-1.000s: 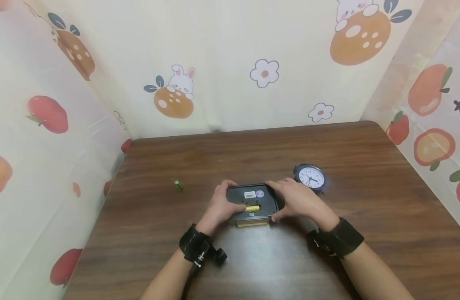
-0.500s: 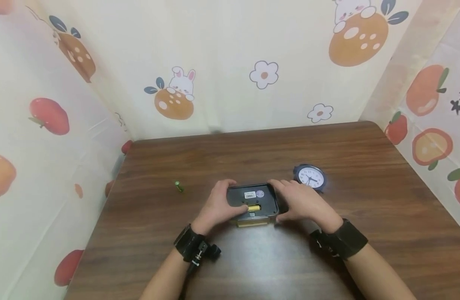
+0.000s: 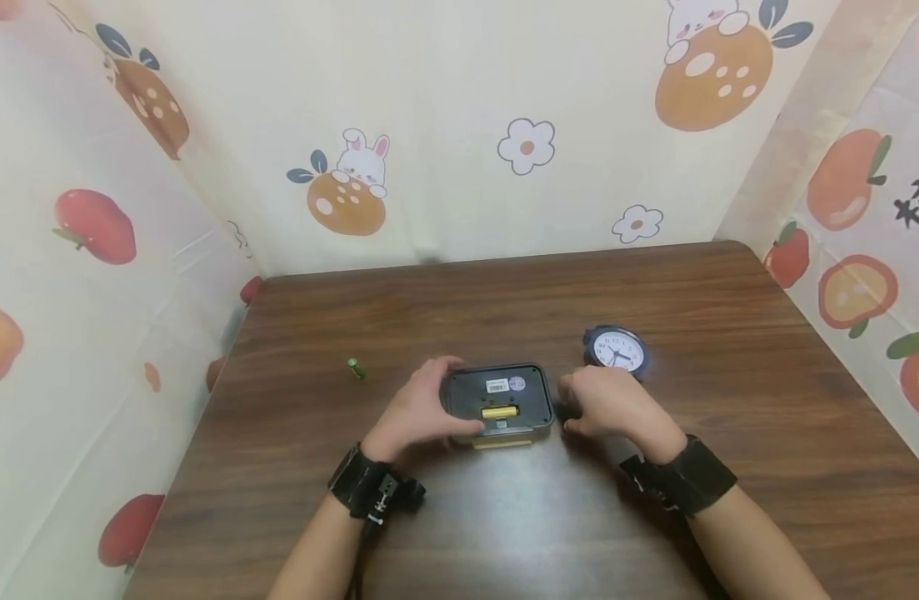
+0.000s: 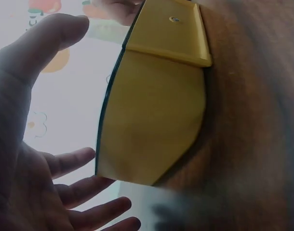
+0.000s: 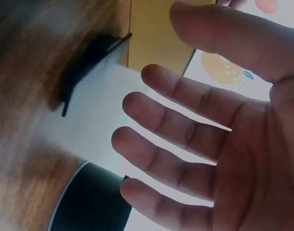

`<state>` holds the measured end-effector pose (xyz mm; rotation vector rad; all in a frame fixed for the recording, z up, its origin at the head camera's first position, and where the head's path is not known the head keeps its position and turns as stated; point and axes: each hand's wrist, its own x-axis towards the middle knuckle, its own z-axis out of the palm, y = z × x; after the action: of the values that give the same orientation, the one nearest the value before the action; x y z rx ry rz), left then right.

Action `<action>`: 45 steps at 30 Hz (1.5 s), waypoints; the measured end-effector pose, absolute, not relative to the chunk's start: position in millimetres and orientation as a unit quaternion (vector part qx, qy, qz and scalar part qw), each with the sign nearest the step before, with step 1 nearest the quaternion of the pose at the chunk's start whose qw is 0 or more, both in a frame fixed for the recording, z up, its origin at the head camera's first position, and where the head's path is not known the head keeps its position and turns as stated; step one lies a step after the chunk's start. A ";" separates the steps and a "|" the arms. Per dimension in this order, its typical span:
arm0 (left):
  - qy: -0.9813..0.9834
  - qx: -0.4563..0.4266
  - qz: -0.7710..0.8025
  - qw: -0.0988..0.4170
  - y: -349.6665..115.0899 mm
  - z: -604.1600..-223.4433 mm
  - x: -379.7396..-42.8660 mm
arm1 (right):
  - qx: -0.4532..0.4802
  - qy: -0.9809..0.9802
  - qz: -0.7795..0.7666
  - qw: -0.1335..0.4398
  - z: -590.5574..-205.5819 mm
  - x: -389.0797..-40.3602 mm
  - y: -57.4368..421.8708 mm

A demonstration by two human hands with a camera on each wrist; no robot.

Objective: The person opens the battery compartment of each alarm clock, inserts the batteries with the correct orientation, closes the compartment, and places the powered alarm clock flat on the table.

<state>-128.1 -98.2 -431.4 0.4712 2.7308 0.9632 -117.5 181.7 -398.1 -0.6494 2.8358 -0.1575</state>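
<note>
A box-shaped device [image 3: 532, 400] with a black back and gold sides lies back up on the table. A gold battery [image 3: 499, 412] sits in its open compartment, below a barcode label. Around the device's left end is my left hand [image 3: 417, 408], thumb over the front corner, fingers at the far one. In the left wrist view that hand's thumb stands apart from the gold side [image 4: 152, 110]. To the right of the device, my right hand [image 3: 616, 408] holds nothing, its fingers loosely extended in the right wrist view. A thin dark piece [image 5: 89, 72] is beyond those fingertips.
A round dark blue clock [image 3: 616, 350] with a white dial lies just behind the right hand. Farther left is a small green cylinder [image 3: 357, 368], looking like a battery. The wooden table [image 3: 429, 308] meets a fruit-patterned curtain [image 3: 444, 192] at the back.
My right hand has let go of the device's right end and moved a little right. The left hand has loosened and shifted left, uncovering the whole battery.
</note>
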 end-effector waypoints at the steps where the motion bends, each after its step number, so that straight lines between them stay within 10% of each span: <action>1: 0.925 0.160 0.327 0.106 -99.1 -432.0 -128.0 | -0.221 0.967 -0.053 0.116 -398.8 -117.6 182.2; 28: 0.933 0.169 0.297 0.116 -103.2 -435.8 -127.6 | -0.188 0.975 -0.047 0.109 -402.1 -122.7 180.5; 45: 0.934 0.166 0.297 0.112 -105.3 -436.3 -127.0 | -0.235 0.965 -0.050 -0.102 -383.2 -115.7 172.3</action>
<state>-127.0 -105.3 -436.3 0.4872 2.7413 0.8706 -115.7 172.3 -383.2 -0.7891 3.2477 -0.1691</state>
